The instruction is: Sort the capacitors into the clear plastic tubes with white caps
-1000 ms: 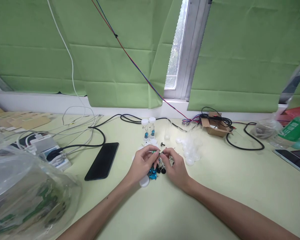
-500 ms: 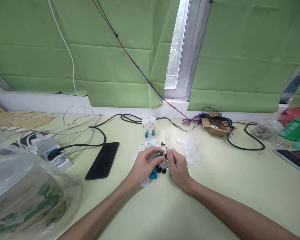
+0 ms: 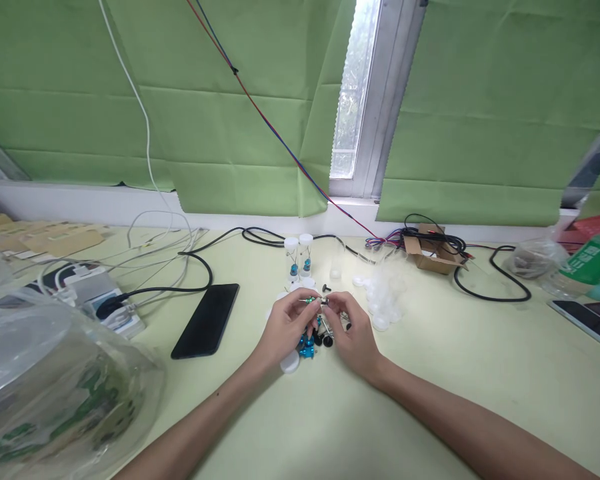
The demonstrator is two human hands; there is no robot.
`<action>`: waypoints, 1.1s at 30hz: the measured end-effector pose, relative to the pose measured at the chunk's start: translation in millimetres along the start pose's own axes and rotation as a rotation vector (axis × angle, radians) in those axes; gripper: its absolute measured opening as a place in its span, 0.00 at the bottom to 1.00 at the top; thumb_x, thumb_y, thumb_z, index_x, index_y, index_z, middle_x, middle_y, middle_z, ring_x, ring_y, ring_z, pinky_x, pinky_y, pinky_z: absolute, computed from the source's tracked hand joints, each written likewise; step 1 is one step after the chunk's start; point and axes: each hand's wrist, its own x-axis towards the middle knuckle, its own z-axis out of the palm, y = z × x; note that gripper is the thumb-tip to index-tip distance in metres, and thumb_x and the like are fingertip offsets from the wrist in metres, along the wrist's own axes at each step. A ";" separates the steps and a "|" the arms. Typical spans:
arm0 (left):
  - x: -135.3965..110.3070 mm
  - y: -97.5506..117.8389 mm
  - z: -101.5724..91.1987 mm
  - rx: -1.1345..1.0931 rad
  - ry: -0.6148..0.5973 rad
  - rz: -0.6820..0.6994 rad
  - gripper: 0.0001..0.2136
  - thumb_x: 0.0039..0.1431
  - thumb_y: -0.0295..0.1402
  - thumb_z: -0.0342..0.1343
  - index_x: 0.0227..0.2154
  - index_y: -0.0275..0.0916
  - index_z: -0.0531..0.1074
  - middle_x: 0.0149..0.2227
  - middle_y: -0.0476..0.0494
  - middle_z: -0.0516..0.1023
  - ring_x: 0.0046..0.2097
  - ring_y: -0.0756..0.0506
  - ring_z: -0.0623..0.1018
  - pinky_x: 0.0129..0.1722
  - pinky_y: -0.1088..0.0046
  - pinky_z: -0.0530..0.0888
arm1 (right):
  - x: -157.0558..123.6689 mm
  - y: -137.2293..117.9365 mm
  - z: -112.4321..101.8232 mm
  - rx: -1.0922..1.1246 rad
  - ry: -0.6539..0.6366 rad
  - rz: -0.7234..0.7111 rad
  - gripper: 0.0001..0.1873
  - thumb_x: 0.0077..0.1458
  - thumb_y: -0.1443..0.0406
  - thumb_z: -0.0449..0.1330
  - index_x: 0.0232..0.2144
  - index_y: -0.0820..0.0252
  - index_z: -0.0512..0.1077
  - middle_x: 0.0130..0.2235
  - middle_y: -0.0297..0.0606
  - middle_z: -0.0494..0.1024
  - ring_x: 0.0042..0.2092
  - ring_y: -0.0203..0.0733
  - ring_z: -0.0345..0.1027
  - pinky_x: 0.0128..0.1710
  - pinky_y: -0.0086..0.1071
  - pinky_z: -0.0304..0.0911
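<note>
A: Where is the small, shiny green metallic piece [image 3: 309, 301]?

B: Pinched at the fingertips of the person's left hand [image 3: 286, 328], the nearer one; it lies just left of the right hand's [image 3: 353, 330] fingertips.

A: And its long axis?

B: Roughly crosswise, from the left hand towards the right.

A: What does the right hand hold?

B: Seemingly a tiny dark piece [image 3: 325, 302], too small to make out, between narrowed thumb and finger. Shiny blue metallic parts [image 3: 307, 351] lie below the left fingertips.
</note>
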 end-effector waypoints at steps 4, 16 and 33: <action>-1.8 -0.2 1.3 -0.009 -0.026 -0.004 0.11 0.60 0.41 0.56 0.39 0.38 0.71 0.20 0.53 0.69 0.21 0.52 0.68 0.22 0.77 0.66 | 0.5 -0.3 0.2 0.008 -0.013 0.039 0.05 0.63 0.64 0.53 0.39 0.59 0.67 0.33 0.35 0.72 0.34 0.39 0.66 0.35 0.33 0.62; -4.4 1.2 4.9 -0.001 -0.104 -0.004 0.11 0.59 0.40 0.57 0.38 0.37 0.71 0.21 0.51 0.71 0.21 0.52 0.69 0.23 0.76 0.67 | 0.2 5.0 0.6 -0.077 -0.033 0.141 0.21 0.67 0.59 0.44 0.21 0.57 0.57 0.20 0.29 0.59 0.24 0.35 0.53 0.25 0.31 0.51; -2.2 1.9 2.3 -0.076 -0.025 -0.009 0.12 0.58 0.41 0.59 0.37 0.37 0.70 0.19 0.54 0.69 0.21 0.52 0.69 0.24 0.76 0.66 | 0.4 -1.4 0.3 0.018 -0.021 0.027 0.05 0.63 0.64 0.54 0.40 0.58 0.67 0.32 0.35 0.74 0.33 0.39 0.68 0.35 0.33 0.64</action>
